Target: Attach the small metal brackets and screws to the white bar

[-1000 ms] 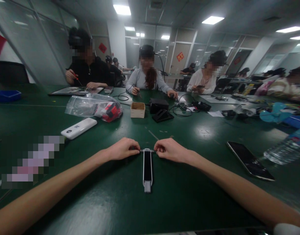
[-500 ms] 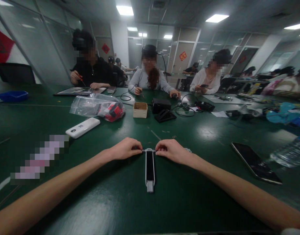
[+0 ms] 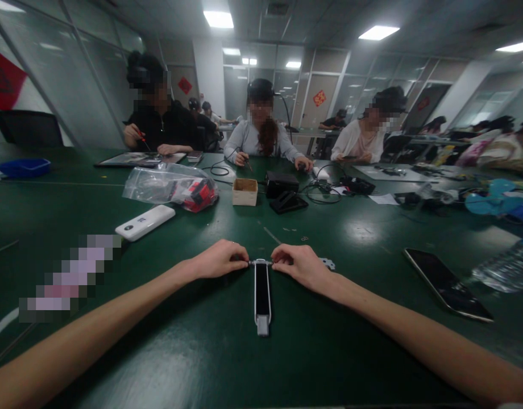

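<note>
A long, narrow white-framed piece with a black face lies on the green table in front of me, a pale block at its near end. A thin rod sticks out on both sides of its far end. My left hand is closed in a pinch on the left end of this rod. On the right end, the thumb and fingers of my right hand pinch likewise. The fingertips hide the rod's ends. Partly behind my right hand lies a small flat metal plate.
A white power bank and a clear bag with red and black contents lie left. Ahead is a small open box. On the right are a phone and a plastic bottle. Co-workers sit across the green table.
My right hand has shifted very slightly down, and more of the metal plate behind it shows. The left hand keeps its pinch. Across the table, the co-worker on the right has lowered a dark object.
</note>
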Tool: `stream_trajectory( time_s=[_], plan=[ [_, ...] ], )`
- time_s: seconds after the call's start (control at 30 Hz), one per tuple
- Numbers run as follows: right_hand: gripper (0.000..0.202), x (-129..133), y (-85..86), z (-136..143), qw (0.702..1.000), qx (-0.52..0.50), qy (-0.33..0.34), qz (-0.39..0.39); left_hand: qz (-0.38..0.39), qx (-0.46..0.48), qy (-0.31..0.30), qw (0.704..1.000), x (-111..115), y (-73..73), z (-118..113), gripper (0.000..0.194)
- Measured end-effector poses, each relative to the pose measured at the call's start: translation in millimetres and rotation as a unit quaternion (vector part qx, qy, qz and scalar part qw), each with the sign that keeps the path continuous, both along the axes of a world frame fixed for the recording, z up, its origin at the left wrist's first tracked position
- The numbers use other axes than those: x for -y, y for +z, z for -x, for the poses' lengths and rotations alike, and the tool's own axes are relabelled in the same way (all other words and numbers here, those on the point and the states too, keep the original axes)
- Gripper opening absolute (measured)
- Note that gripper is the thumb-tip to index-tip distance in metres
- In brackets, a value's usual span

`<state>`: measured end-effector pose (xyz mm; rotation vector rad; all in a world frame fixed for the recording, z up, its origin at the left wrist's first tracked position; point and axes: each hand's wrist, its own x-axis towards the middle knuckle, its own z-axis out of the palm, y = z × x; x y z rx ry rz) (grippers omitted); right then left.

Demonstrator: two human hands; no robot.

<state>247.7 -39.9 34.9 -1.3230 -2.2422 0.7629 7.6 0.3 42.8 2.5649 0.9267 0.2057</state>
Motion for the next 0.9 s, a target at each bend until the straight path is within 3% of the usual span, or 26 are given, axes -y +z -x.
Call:
stream_trajectory(
  time_s=[0.47, 0.9],
  plan=[
    [0.021, 1, -15.3, 2, 0.998, -0.024, 0.008, -0.061, 0.021, -0.011, 0.034, 0.999, 4, 4.1, -3, 0.018],
    [0.015, 1, -27.3, 1, 0.997, -0.017, 0.003, -0.072, 0.050, 0.013, 0.053, 0.997, 5, -1.6, -5, 0.022]
  ],
)
